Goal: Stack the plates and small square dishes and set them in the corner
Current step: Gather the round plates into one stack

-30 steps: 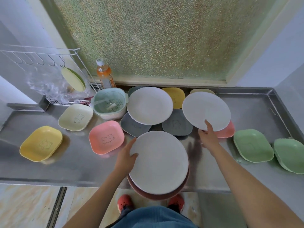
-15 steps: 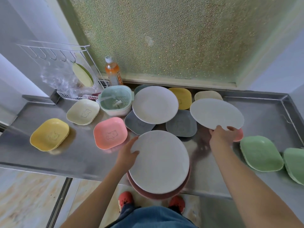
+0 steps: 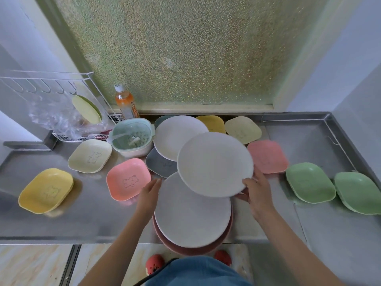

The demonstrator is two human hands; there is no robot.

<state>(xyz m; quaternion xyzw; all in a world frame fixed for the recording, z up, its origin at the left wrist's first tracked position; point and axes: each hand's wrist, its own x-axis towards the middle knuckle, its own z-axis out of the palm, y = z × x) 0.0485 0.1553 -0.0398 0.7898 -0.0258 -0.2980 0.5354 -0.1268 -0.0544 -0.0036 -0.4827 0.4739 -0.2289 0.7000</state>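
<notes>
The right hand (image 3: 257, 195) has a grip on the near right edge of a white round plate (image 3: 214, 164), with the thumb on top and the other fingers under it. That plate is up in the air and tilted. Just under the grip, and toward the person, sits a stack of plates (image 3: 191, 215) at the front edge of the counter (image 3: 82, 219): a white one on top and a dark red one under it. The left hand (image 3: 149, 191) is flat against the left side of the stack, fingers loose, gripping nothing.

Past the held plate, far from the grip, another white plate (image 3: 173, 135) lies on some square dishes. Right beside the grip is a pink dish (image 3: 268, 155). Farther right are two green dishes (image 3: 310, 182). Left of the left hand is a pink bear dish (image 3: 127, 178).
</notes>
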